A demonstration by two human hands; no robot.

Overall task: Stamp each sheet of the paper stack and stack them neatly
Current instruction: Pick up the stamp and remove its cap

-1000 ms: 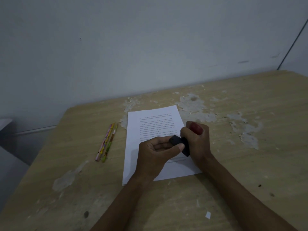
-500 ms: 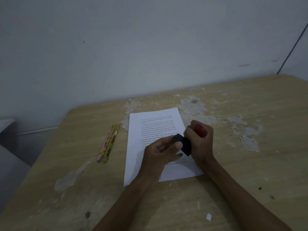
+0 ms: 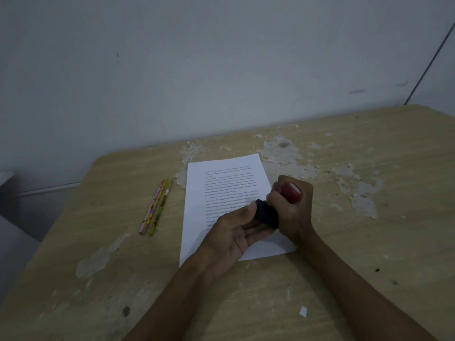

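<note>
Two hands on one stamp over the printed sheet

Both hands meet above the lower right part of the paper stack (image 3: 221, 193), which lies flat near the middle of the worn wooden table (image 3: 369, 254). Right hand (image 3: 294, 207) is closed in a fist round the stamp (image 3: 275, 205): its red handle end pokes out on top of the fist, its black base sticks out the left side, tilted toward the other hand. Left hand (image 3: 236, 235) is palm up and half open, thumb tip pressed on the black base, fingers curled loosely under it. Can't tell if the base is touching the paper; the hands hide that spot. Top sheet carries printed text lines, white margins, long edges running away from the person, bottom right corner showing past the right wrist. How many sheets lie under it can't be told.

Two patterned pencils (image 3: 156, 209) lie side by side left of the paper, apart from it, pointing the same way as its long edge. Small white paper scrap (image 3: 303, 311) sits on the table near the right forearm. Table surface is peeling in pale patches behind and right of the paper. Plain grey wall (image 3: 221, 70) behind.
</note>
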